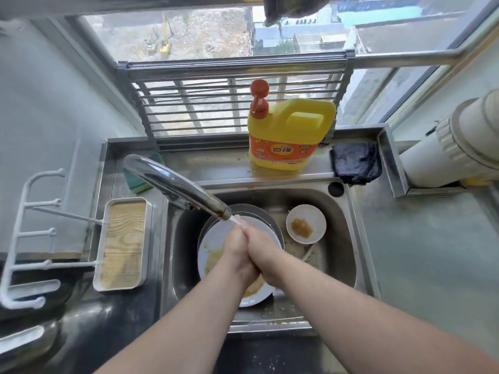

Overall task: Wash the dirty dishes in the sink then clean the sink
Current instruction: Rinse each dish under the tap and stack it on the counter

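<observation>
Forearms: two, bare, entering from the bottom edge and converging over the sink (351, 233).

Left hand (236, 255): pressed palm to palm against the right hand (266, 252); fingers straight and together, tips under the water stream (237, 220). Neither hand holds anything.

Faucet (172, 182): chrome, arching from the rear left over the basin; water runs from its spout onto the fingertips.

Large white plate (213, 247): lies in the left part of the basin directly below the hands, smeared with yellowish food residue. It rests on a dark round dish (259, 211) whose rim shows behind it.

Small white bowl (306, 224): in the rear right of the basin, apart from the plate, holding a lump of brownish residue.

Chopstick-like utensil (309, 253): pale, lying on the basin floor below the bowl; kind unclear.

Detergent bottle (289, 133): yellow with red pump, upright on the ledge behind the sink.

Dark cloth (355, 164): crumpled on the ledge, right of the bottle.

Sponge (137, 183): green and yellow, behind the faucet base.

Tray (122, 244): white-rimmed, wood-grained bottom, left of the sink.
</observation>
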